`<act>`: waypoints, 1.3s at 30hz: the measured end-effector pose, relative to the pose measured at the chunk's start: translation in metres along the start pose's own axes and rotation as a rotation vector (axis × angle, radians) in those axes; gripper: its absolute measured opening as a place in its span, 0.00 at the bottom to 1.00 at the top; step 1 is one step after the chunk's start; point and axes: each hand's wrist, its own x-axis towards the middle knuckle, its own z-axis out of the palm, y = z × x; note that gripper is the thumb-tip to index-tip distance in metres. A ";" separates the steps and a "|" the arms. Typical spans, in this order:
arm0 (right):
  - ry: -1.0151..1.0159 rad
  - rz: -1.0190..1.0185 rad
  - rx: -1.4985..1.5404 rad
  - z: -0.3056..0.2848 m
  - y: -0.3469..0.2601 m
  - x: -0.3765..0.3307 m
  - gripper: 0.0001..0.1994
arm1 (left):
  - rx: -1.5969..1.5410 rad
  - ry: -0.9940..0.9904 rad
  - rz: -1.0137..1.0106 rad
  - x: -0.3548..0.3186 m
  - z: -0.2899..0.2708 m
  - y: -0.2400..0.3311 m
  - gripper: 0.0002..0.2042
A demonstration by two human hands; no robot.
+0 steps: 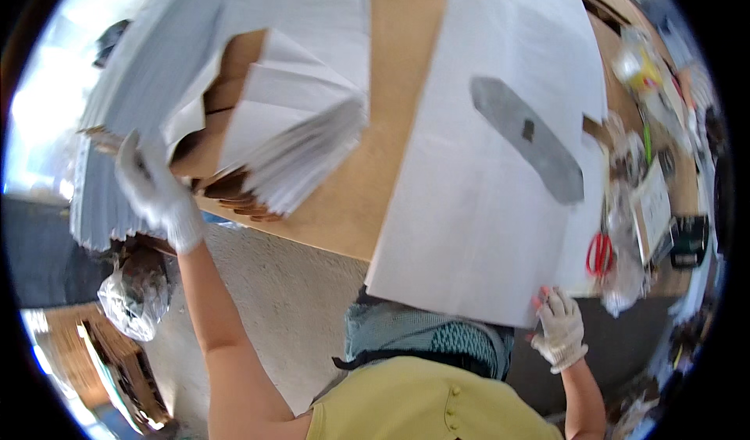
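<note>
A wooden worktable (391, 127) spans the view. On it, at the near edge, lies a large white paper sheet (484, 205), overhanging slightly. A flat grey oblong piece (527, 137) rests on the sheet's far half. Left of the sheet sits a fanned stack of folded white-and-brown paper bags (266, 119). Red-handled scissors (599, 254) lie just right of the sheet. The left hand (156, 194), in a white glove, clasps the stack's left edge. The gloved right hand (559, 329) pinches the sheet's near right corner.
</note>
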 end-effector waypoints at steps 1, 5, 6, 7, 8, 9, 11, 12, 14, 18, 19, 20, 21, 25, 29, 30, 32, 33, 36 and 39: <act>-0.023 -0.063 -0.091 0.009 -0.003 -0.003 0.27 | -0.142 -0.110 -0.036 -0.024 -0.017 0.023 0.16; -0.096 -0.242 -0.045 0.013 0.029 0.012 0.25 | -0.434 -1.033 0.486 -0.103 -0.009 0.068 0.16; -0.084 -0.252 -0.036 0.008 0.029 0.018 0.26 | -0.535 -1.203 0.675 -0.103 0.013 0.099 0.18; -0.078 -0.261 -0.019 0.005 0.022 0.022 0.26 | -0.585 -1.283 0.680 -0.119 0.022 0.098 0.18; -0.072 -0.272 -0.004 0.003 0.015 0.025 0.26 | -0.635 -1.360 0.683 -0.147 0.032 0.091 0.19; -0.092 -0.235 -0.028 0.001 0.009 0.027 0.28 | -0.699 -1.430 0.693 -0.171 0.046 0.088 0.20; -0.080 -0.236 -0.061 0.024 0.015 0.026 0.28 | -0.804 -1.371 0.524 -0.188 0.062 0.070 0.18; -0.073 -0.241 -0.071 0.032 0.014 0.029 0.29 | -0.847 -1.343 0.438 -0.189 0.065 0.068 0.18; -0.100 -0.247 -0.060 0.032 0.017 0.029 0.26 | -0.819 -1.329 0.436 -0.199 0.061 0.073 0.19; -0.045 -0.269 -0.051 0.025 0.040 0.029 0.21 | -0.852 -1.331 0.452 -0.213 0.055 0.084 0.21; -0.043 -0.242 -0.026 0.019 0.042 0.030 0.19 | -0.862 -1.340 0.482 -0.211 0.057 0.084 0.21; -0.042 -0.216 -0.001 0.016 0.044 0.032 0.17 | -0.872 -1.348 0.511 -0.205 0.062 0.081 0.22; 0.047 -0.152 0.036 0.015 0.051 0.033 0.10 | -0.879 -1.351 0.543 -0.198 0.066 0.084 0.22; 0.153 0.525 0.689 -0.015 0.072 0.040 0.05 | -0.830 -1.307 0.514 -0.189 0.068 0.099 0.10; 0.631 0.496 1.086 0.011 0.088 0.074 0.10 | -0.636 -1.177 0.147 -0.210 0.079 0.098 0.12; 0.728 0.568 1.142 0.026 0.087 0.086 0.11 | -0.577 -1.154 -0.015 -0.222 0.084 0.096 0.15; 0.875 0.675 1.179 0.059 0.109 0.085 0.16 | -0.446 -1.047 -0.066 -0.225 0.085 0.143 0.22; 0.880 0.659 1.093 0.079 0.123 0.079 0.19 | -0.376 -1.002 -0.016 -0.232 0.085 0.159 0.22; 0.752 0.652 0.859 0.104 0.126 0.099 0.24 | -0.241 -0.905 0.091 -0.242 0.091 0.167 0.23; 0.504 0.886 0.958 0.089 0.111 0.139 0.21 | -0.107 -0.929 0.147 -0.245 0.104 0.157 0.19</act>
